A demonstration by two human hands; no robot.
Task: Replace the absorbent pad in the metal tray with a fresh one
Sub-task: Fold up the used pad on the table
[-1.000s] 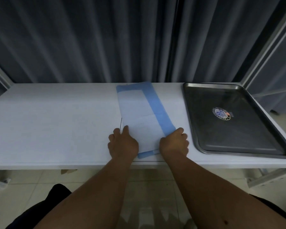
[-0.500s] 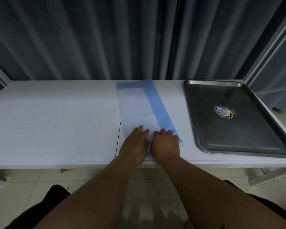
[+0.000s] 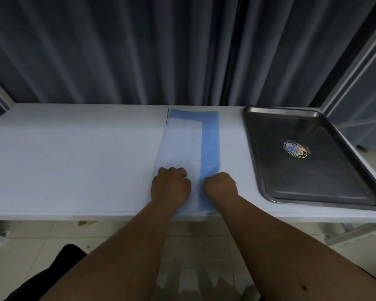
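Folded pad (image 3: pixel 188 146) lies flat on the white table (image 3: pixel 74 161), long side running from the near edge to the far edge, blue strip along its right side and across the far end. Tray (image 3: pixel 267 177) sits to the right of it on the same table, well apart, nothing in it but a round sticker (image 3: pixel 294 149) on the bottom.

Left hand (image 3: pixel 170 187) is on the near left part of the pad, fingers curled under into a fist (whether it pinches the pad layer or just presses with the knuckles, can't tell). Right hand (image 3: pixel 220 185) is on the near right edge over the blue strip, also curled tight, same doubt about a grip. Hands are near each other, not touching. Dark curtain (image 3: pixel 139 51) hangs behind the table
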